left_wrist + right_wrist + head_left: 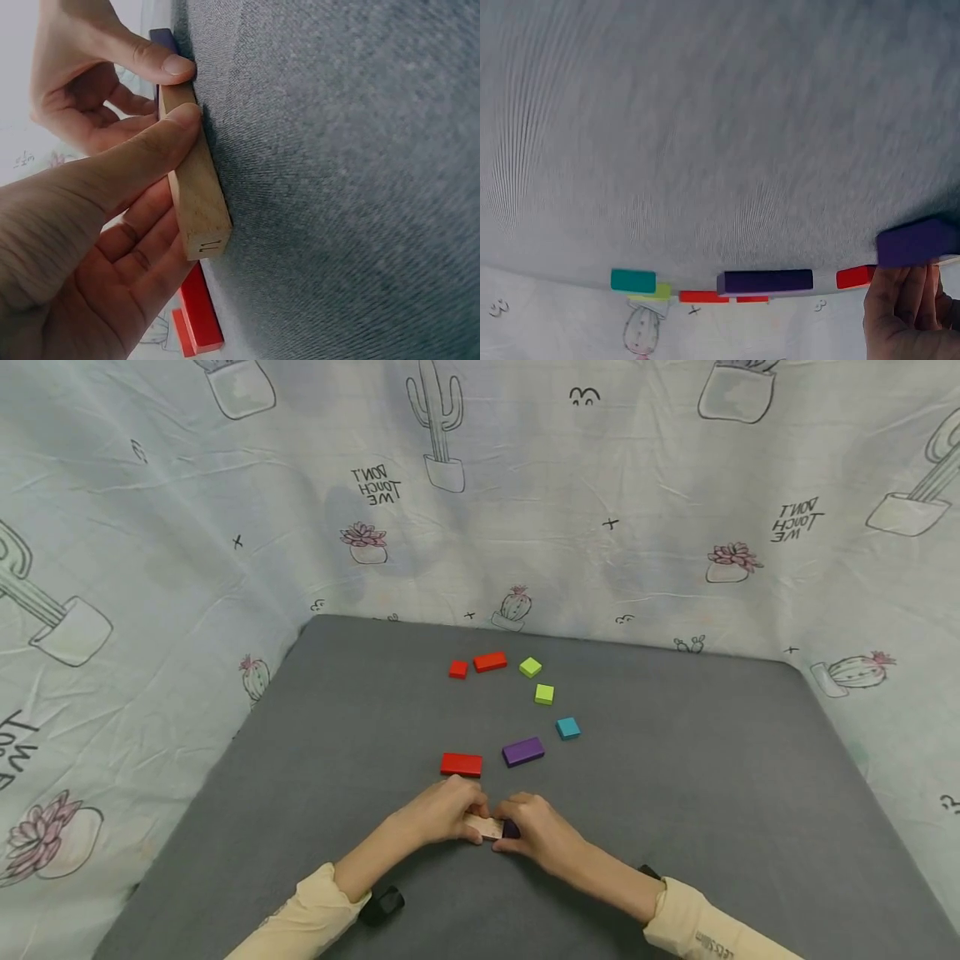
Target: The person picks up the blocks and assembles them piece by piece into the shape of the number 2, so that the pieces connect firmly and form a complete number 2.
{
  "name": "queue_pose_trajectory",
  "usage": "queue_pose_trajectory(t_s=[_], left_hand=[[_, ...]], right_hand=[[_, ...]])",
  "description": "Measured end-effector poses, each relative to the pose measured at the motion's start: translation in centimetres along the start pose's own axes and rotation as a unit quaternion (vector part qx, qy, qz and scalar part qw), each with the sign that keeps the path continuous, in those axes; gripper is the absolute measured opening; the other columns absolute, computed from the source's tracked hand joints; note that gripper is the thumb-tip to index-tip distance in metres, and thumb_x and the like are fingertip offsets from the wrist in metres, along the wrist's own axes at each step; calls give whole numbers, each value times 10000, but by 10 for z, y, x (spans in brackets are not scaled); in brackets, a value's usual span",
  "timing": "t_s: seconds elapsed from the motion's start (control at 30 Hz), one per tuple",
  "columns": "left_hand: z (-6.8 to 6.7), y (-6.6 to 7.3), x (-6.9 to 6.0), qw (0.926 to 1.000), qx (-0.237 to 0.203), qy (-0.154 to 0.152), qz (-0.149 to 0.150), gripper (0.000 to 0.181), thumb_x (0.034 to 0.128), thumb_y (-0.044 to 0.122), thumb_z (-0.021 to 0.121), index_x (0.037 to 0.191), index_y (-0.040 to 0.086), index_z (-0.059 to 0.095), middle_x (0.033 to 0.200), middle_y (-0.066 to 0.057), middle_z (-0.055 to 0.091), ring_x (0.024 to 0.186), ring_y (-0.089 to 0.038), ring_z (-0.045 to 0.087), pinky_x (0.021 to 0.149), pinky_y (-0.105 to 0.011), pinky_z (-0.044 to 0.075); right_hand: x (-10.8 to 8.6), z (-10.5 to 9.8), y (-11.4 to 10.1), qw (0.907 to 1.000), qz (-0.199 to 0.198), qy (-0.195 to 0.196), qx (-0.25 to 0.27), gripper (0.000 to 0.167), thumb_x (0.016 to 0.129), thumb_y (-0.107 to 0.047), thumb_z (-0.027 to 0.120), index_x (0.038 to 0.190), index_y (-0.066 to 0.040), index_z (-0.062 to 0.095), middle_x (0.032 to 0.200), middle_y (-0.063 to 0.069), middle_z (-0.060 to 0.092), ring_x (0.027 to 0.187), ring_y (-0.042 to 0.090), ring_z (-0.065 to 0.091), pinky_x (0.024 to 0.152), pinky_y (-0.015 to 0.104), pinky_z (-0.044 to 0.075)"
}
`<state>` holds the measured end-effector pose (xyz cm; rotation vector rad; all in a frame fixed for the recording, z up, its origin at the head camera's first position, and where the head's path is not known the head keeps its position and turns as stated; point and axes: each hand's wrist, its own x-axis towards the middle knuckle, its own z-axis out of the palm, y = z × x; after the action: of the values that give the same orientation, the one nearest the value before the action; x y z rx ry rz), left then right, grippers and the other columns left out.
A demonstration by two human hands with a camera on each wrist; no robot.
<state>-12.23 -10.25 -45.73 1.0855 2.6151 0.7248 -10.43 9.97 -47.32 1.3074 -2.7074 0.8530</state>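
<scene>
Cream sleeves (311, 914) foremost, your left hand (444, 812) pinches one wooden block (199, 193), your right hand (543, 835) one dark purple block (916, 243), ends apparently meeting on grey tabletop (750, 777), where uneven pressure could skew them.

My left hand (446, 810) pinches a bare-wood block (199, 196), long and pale with dark strokes on its left end face, lying crosswise before me and tilted slightly. At the right end of the bare-wood block, with no gap showing from overhead, I grip a dark purple block (917, 243) in my right hand (542, 833), which partly covers it. Just beyond the bare-wood block a glossy red block (461, 766) lies flat, and farther right a purple oblong block (523, 752) lies skewed.
</scene>
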Motion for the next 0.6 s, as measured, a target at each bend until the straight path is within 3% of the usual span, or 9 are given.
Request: queue_pose_trajectory(t_s=[0.17, 0.37, 0.6], left_hand=[[0, 1, 4, 9998, 185, -45, 49, 238, 634, 189, 881, 783, 124, 708, 710, 64, 585, 604, 15, 441, 548, -158, 393], [-1, 3, 7, 9998, 175, -63, -48, 265, 603, 172, 898, 704, 143, 655, 632, 96, 549, 561, 14, 412, 517, -165, 365], [-3, 4, 9, 9995, -141, -46, -270, 455, 570, 123, 919, 816, 123, 536, 649, 74, 535, 538, 3, 452, 518, -180, 397]], right_hand=[[5, -5, -2, 9995, 55, -261, -160, 263, 691, -205, 852, 800, -102, 637, 730, -29, 588, 651, 20, 424, 598, 181, 383], [9, -6, -2, 9993, -93, -302, -218, 306, 656, -216, 863, 755, -99, 599, 686, -29, 559, 615, 2, 383, 558, 156, 349], [9, -6, 1, 9989, -340, -246, -198, 310, 636, -215, 862, 804, -71, 644, 699, -23, 577, 617, -10, 417, 558, 126, 371]])
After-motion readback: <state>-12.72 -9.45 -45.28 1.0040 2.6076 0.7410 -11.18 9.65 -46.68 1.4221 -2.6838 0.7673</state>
